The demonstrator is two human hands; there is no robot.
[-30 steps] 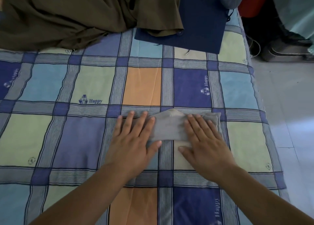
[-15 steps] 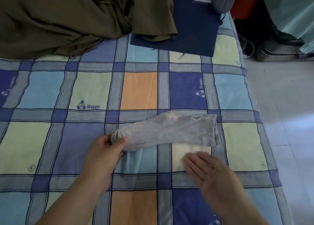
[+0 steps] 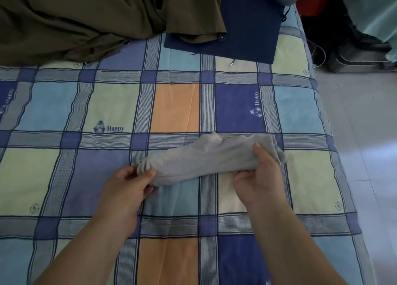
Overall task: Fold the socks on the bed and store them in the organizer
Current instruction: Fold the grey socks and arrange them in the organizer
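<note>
We had the grey socks (image 3: 206, 157) lying across the middle of the bed (image 3: 176, 108), stacked one on the other as far as we could judge, the toe end towards our left and the cuff end towards our right. Our left hand (image 3: 126, 190) pinched the toe end, thumb on top and fingers (image 3: 150, 190) curled beneath it, so that this end was raised a little off the checked sheet. Our right hand (image 3: 260, 181) gripped the cuff end, its thumb pressed on the upper face and the other fingers tucked under the near edge. We judged that we held both ends this way so that the fabric stayed taut and the two layers stayed aligned, ready for one end to be brought over to the other in a fold.

The fold itself was not yet made; the socks lay at full length. No organizer showed plainly in our view. A flat dark blue item (image 3: 242, 24) lay at the far side of the bed, partly under an olive cloth (image 3: 86, 18), and whether it was the organizer we could not tell. We judged the storing step to be some way off.
</note>
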